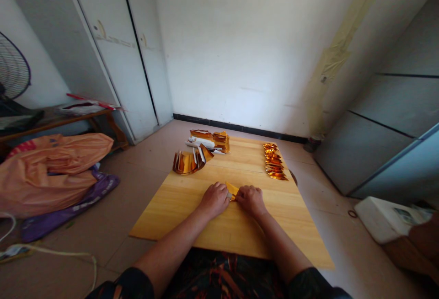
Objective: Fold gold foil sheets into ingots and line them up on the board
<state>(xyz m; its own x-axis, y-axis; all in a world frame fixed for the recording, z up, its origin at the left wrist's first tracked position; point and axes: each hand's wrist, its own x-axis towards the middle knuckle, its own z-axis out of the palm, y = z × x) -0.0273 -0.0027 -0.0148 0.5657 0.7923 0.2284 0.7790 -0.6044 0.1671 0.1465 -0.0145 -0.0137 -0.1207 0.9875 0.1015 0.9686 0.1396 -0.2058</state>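
Observation:
Between my two hands lies a sheet of gold foil paper (232, 188), partly folded, on the wooden table top (206, 226). My left hand (216, 198) has its fingers closed on the sheet's left side. On the right side, my right hand (251, 200) pinches the same sheet. Part of the paper is hidden under the fingers. Farther left, a curved stack of gold foil sheets (187, 162) stands on the table. Behind it lies another bundle of foil paper (222, 141) with a white wrapper (200, 142). A row of folded gold foil pieces (274, 162) runs along the right side.
A white wall (240, 61) rises behind the table, with grey cabinets (116, 52) at the left. Orange and purple bags (61, 171) lie on the floor at left, near a cable (61, 253). A white box (380, 219) stands at right.

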